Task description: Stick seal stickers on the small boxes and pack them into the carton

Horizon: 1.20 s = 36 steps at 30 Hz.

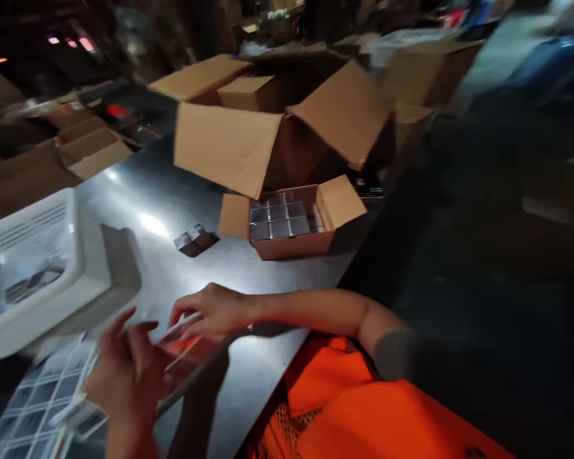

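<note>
Both my hands meet near the front edge of the dark metal table (182, 210). My right hand (210, 312) reaches in from the right, its fingers pressed on a flat clear packet (184, 343) with red inside. My left hand (124, 373) comes up from below and grips the packet's left end, fingers slightly spread. The packet is blurred and partly hidden by my fingers. A sheet of gridded labels (33, 401) lies under and left of my left hand.
A white plastic tray (83, 255) stands at the left. A small cardboard box (291, 245) holds several shiny packets; two more (196, 241) lie loose. A large open carton (229, 150) stands behind. An orange crate (363, 414) sits below the table edge.
</note>
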Each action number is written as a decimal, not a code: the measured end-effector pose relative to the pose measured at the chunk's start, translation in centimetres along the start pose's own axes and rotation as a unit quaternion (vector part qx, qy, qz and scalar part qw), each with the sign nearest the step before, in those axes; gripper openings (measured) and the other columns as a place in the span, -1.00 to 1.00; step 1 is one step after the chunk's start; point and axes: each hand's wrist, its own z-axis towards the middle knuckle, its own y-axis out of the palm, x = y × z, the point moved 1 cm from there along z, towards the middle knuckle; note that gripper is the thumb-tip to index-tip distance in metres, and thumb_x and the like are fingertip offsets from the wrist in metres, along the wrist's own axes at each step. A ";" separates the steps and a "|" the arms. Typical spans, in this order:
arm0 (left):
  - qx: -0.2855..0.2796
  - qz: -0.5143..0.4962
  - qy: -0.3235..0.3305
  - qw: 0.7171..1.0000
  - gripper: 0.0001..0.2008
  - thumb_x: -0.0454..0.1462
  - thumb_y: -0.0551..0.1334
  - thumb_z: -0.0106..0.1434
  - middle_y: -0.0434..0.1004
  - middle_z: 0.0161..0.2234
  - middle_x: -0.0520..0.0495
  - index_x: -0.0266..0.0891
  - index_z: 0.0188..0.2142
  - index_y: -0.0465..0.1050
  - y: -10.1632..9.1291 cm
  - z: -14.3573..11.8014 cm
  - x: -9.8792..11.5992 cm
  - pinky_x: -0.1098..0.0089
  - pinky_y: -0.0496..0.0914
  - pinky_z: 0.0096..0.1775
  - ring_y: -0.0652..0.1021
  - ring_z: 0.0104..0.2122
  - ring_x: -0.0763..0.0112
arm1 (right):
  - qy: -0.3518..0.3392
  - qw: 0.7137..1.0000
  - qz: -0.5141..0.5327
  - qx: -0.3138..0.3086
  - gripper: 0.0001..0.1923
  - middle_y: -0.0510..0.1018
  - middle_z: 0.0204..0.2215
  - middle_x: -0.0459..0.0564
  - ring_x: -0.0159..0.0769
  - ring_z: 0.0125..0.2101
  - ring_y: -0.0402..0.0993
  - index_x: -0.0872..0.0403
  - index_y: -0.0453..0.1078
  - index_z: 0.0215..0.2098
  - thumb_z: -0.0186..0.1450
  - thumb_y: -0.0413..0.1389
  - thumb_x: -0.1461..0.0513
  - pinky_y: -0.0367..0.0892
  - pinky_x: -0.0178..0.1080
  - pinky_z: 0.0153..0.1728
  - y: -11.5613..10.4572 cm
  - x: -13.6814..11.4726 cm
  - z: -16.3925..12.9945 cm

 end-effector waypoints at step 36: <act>-0.151 0.274 -0.052 0.949 -0.45 -0.03 -0.02 0.53 0.66 -0.42 -0.23 -0.25 -0.37 0.61 1.4 0.0 -1.7 0.34 -0.06 -0.43 0.52 -0.50 0.25 | -0.277 0.951 -0.079 0.113 -0.85 0.66 -0.08 0.02 -0.15 0.14 0.46 -0.02 0.58 -0.36 0.38 0.27 0.15 0.42 -0.09 0.13 1.8 -0.7 -2.1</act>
